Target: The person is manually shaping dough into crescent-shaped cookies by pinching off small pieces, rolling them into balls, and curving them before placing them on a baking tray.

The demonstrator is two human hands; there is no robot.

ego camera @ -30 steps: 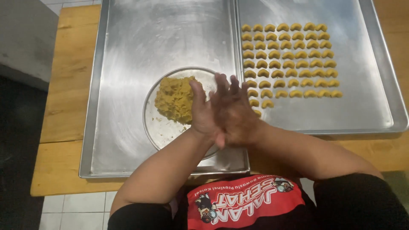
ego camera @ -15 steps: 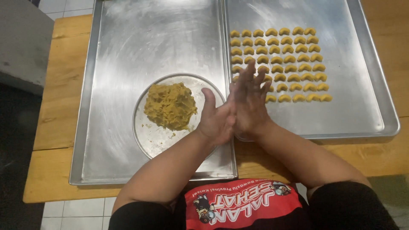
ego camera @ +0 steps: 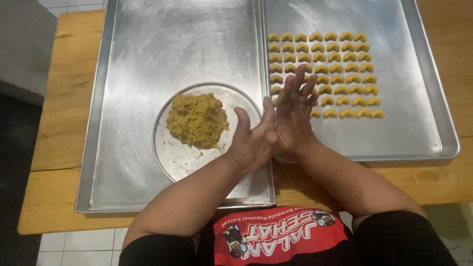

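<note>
Yellow, crumbly dough mound point(ego camera: 198, 120) sits on its round plate point(ego camera: 177, 157) — left hand point(ego camera: 253, 140) and right hand point(ego camera: 294, 116) pressed palm-to-palm, grasp hidden.

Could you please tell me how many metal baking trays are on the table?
2: the left tray holding the round plate of dough, the right tray holding crescent cookies.

brushed metal trays point(ego camera: 172, 44) (dull sheen), wooden table point(ego camera: 64, 98)
</note>
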